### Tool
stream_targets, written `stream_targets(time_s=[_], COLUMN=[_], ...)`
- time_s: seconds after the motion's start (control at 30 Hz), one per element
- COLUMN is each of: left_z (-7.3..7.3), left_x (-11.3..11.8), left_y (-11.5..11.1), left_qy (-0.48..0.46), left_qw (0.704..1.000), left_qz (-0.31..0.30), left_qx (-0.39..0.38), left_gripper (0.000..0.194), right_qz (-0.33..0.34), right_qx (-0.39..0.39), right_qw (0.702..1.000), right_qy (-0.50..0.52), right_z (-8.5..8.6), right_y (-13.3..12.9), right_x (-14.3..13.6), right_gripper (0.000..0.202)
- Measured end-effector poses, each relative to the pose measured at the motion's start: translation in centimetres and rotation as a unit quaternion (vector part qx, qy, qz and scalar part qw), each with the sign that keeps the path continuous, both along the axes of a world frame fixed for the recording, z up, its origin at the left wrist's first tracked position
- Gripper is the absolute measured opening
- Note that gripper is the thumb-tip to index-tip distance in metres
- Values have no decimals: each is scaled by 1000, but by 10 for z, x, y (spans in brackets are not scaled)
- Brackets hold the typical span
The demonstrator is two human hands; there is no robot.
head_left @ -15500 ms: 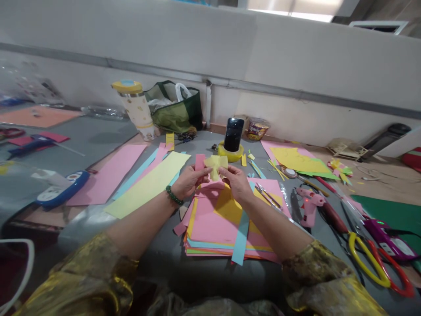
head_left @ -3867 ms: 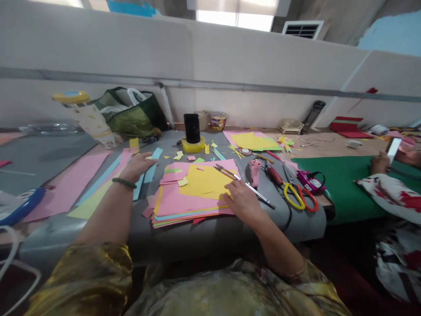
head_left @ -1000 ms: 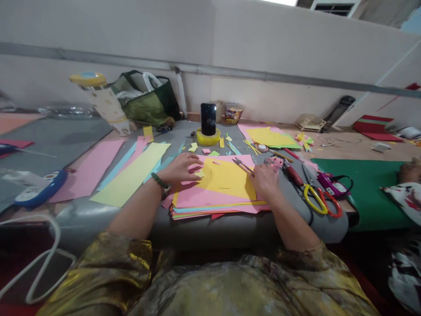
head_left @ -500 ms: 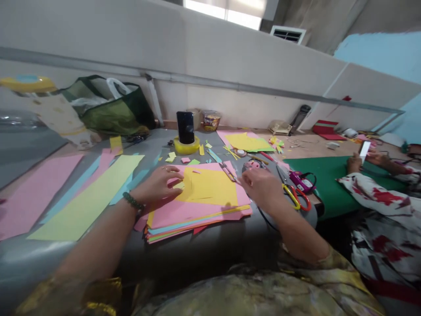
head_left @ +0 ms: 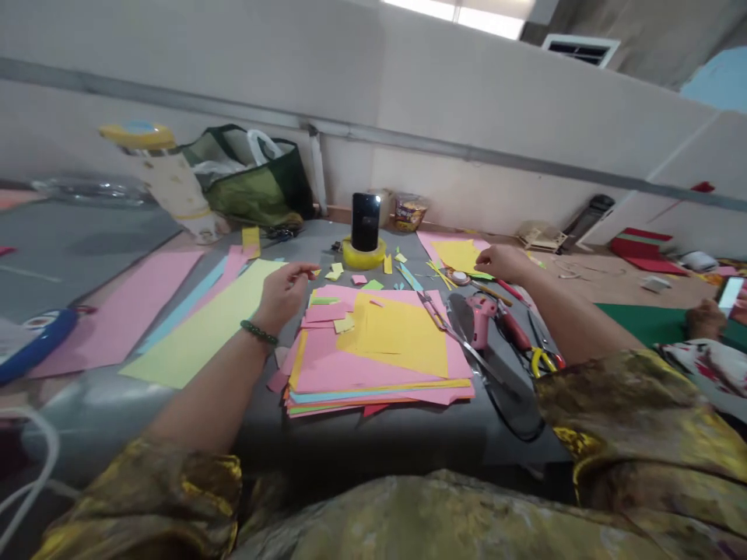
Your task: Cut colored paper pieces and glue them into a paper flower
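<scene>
My left hand [head_left: 287, 295], with a green bead bracelet on its wrist, is raised beside the left edge of a stack of coloured paper [head_left: 379, 377]. Its fingers are curled together near a tiny yellow scrap; whether they pinch it I cannot tell. On the stack lie yellow sheets [head_left: 408, 334], a pink strip [head_left: 327, 312] and small scraps. Farther back, my right hand [head_left: 506, 264] has its fingertips closed at the right edge of a yellow sheet [head_left: 455, 255] on pink paper. Anything between those fingers is hidden. Tweezers [head_left: 433, 309] rest across the stack's right edge.
A pink glue gun [head_left: 481, 317], pliers [head_left: 514, 327] and scissors [head_left: 542, 359] lie right of the stack. A phone [head_left: 366, 222] stands in a yellow tape roll [head_left: 362, 253]. Long paper strips [head_left: 204, 334] lie at left. Another person's hand [head_left: 706, 317] holds a phone at far right.
My right hand has moved from beside the glue gun back to the yellow sheet, uncovering the glue gun. My left hand has lifted off the stack, its fingers now curled closer. The view has turned left.
</scene>
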State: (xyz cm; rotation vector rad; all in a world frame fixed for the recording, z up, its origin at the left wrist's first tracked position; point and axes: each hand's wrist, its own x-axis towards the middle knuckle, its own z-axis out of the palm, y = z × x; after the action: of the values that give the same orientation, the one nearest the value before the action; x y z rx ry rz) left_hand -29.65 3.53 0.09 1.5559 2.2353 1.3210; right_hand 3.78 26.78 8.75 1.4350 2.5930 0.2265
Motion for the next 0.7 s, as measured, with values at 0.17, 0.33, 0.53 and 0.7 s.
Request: stream_targets(time_s=[0.17, 0.33, 0.53, 0.7], left_z=[-4, -5, -5, -7], left_x=[-1, -2, -1, 1], left_y=[2, 3, 3, 5], left_qy=[-12, -12, -6, -2], left_qw=[1000, 1000, 1000, 1000], left_qz=[3, -14, -10, -11], left_qx=[-5, -4, -13, 7], left_gripper=[31, 25, 26, 29], right_qz=[33, 17, -20, -44], right_qx=[-50, -70, -56, -23], right_qw=[997, 994, 995, 999], right_qy=[-42, -84, -75, -12], right_z=[-13, -28, -24, -20], right_y=[24, 38, 43, 38], right_x=[-22, -35, -35, -35], right_gripper=[30, 22, 34, 30])
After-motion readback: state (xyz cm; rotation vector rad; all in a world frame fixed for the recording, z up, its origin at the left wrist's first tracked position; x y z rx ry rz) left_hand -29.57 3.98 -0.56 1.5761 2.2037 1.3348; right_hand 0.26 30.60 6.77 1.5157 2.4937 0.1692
